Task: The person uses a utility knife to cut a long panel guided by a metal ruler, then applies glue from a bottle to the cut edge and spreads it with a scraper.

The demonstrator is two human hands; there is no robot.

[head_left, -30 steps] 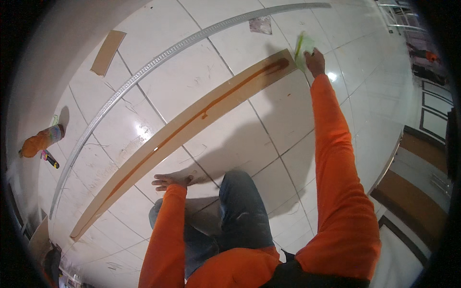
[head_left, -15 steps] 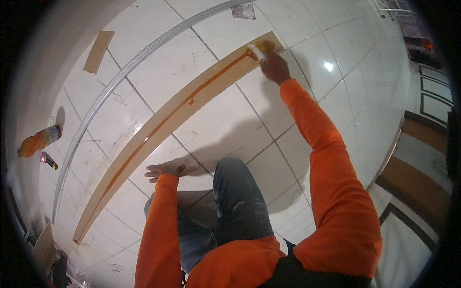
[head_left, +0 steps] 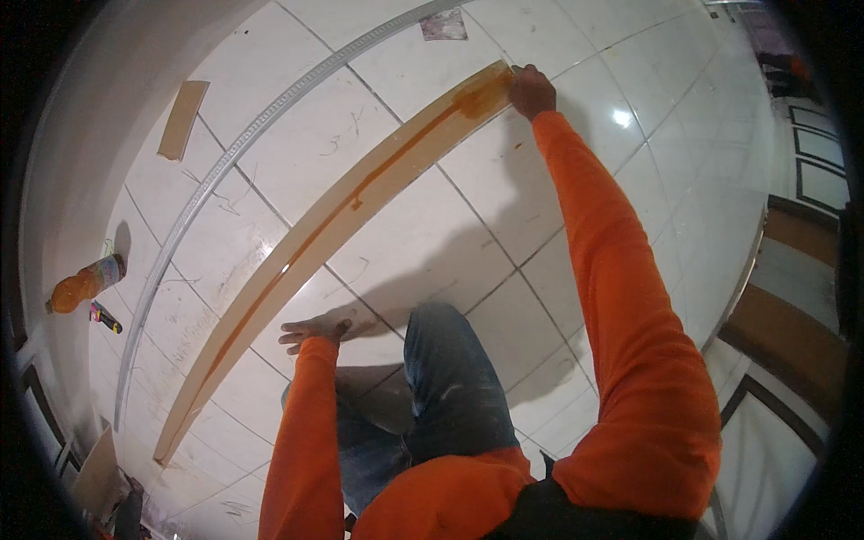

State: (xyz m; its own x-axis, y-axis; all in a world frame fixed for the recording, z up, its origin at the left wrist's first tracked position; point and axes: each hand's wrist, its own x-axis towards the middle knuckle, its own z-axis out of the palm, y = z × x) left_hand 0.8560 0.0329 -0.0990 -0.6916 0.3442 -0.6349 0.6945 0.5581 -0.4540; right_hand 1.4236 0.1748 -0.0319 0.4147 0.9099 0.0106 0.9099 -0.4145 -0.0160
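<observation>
Plainly, from the head view we see a long wooden strip [head_left: 342,220] lying flat on the white tiled floor [head_left: 270,135], running from near our left knee out to the far end, with a streak of amber glue [head_left: 360,193] down its middle. Our right hand [head_left: 532,90] is stretched to the far end of the strip, its fingers curled at the edge there; whether they pinch some small tool we cannot tell. Our left hand [head_left: 312,331] lies spread and flat on the tile just beside the strip, holding nothing. We judge the strip light but long and whippy, likely to sag if lifted by one end, and sticky along the wet line, so the clean edges are the place to grip, with hands well apart. A metal rail [head_left: 270,121] lies beyond it, and an orange bottle [head_left: 83,283] stands near the wall.
</observation>
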